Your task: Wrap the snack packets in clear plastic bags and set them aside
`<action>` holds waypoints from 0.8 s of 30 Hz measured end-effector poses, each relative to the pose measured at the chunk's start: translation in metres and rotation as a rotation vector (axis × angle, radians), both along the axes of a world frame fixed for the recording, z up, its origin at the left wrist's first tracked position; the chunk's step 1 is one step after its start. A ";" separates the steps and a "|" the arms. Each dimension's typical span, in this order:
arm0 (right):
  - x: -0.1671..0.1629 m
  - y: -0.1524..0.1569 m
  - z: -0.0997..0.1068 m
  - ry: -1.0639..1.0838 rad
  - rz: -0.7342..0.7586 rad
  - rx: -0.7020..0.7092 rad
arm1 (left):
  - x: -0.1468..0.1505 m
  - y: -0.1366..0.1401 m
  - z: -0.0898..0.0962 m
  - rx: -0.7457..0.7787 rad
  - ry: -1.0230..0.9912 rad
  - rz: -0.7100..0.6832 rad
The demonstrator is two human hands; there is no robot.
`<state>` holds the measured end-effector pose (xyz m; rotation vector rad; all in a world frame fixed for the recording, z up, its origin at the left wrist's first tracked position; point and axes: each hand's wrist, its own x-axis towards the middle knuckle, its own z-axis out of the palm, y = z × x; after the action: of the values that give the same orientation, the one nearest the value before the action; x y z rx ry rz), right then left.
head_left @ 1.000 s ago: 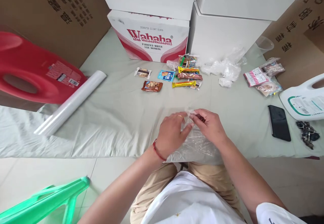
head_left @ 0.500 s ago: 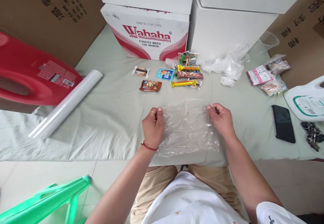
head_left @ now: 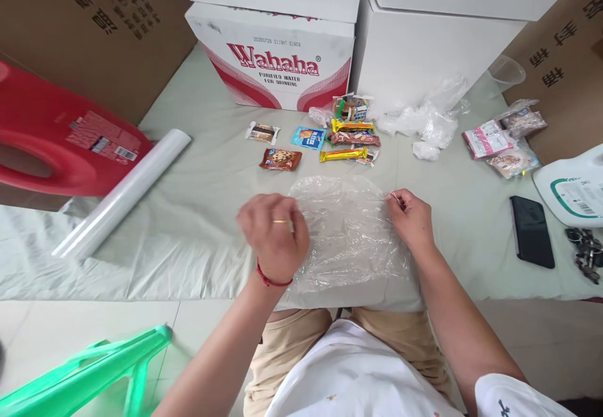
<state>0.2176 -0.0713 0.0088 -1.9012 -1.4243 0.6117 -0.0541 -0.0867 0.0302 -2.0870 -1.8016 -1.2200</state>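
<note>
A thin sheet of clear plastic (head_left: 348,235), crinkled and see-through, lies spread at the table's front edge. It could be a bag or a film; I cannot tell which. My right hand (head_left: 411,219) pinches its upper right corner between thumb and forefinger. At the sheet's left side is my left hand (head_left: 274,235), blurred by motion. Its fingers are loosely curled and apart from the thumb, and the sheet's upper left edge curves free above it. Beyond the sheet lie a brown cookie packet (head_left: 281,159), a blue snack packet (head_left: 308,137) and a yellow-wrapped bar (head_left: 343,154).
A plastic roll (head_left: 125,191) and red jug (head_left: 70,134) stand left. Behind are a Wahaba-style white-and-red carton (head_left: 277,65) and crumpled clear plastic (head_left: 433,122). At right are snack packs (head_left: 487,139), a phone (head_left: 532,232), a white bottle (head_left: 575,184) and keys (head_left: 585,254).
My left hand has loosened from the sheet's upper left corner and shifted slightly left, fingers spreading. The sheet's top edge has gone from stretched to rounded. My right hand keeps its pinch.
</note>
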 end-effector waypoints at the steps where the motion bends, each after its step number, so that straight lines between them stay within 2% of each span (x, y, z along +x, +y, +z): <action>1: -0.001 0.000 0.000 0.004 0.005 -0.001 | 0.005 -0.001 0.003 -0.048 0.065 -0.151; 3: -0.003 0.001 0.002 0.023 0.012 -0.007 | 0.017 0.004 0.002 -0.195 0.183 -0.372; 4: -0.003 0.001 0.003 0.031 0.012 -0.008 | 0.021 0.008 -0.003 -0.267 0.222 -0.399; 7: 0.006 0.004 0.004 0.016 -0.024 0.009 | 0.029 0.026 -0.024 -0.434 0.284 -0.321; 10: 0.030 0.007 0.000 -0.011 -0.087 -0.021 | 0.028 0.038 -0.041 -0.505 0.290 -0.241; 13: 0.053 0.008 0.001 -0.104 -0.154 -0.036 | 0.026 0.040 -0.044 -0.528 0.280 -0.209; 16: 0.053 -0.002 0.016 -0.287 -0.200 0.108 | 0.027 0.039 -0.041 -0.550 0.271 -0.192; 18: 0.034 -0.017 0.028 -0.367 -0.092 0.239 | 0.027 0.039 -0.039 -0.560 0.274 -0.191; 20: 0.007 -0.037 0.035 -0.417 0.194 0.329 | 0.027 0.039 -0.038 -0.569 0.282 -0.186; 22: -0.015 -0.062 0.030 -0.488 0.549 0.328 | 0.026 0.040 -0.037 -0.574 0.286 -0.170; 23: -0.020 -0.074 0.023 -0.526 0.676 0.293 | 0.025 0.040 -0.037 -0.575 0.286 -0.160; 24: -0.020 -0.088 0.015 -0.564 0.736 0.253 | 0.025 0.040 -0.037 -0.575 0.286 -0.153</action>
<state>0.1975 -0.1590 0.0239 -1.3624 -2.4706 0.1805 -0.0294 -0.0471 -0.0064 -2.5627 -2.0477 -0.4036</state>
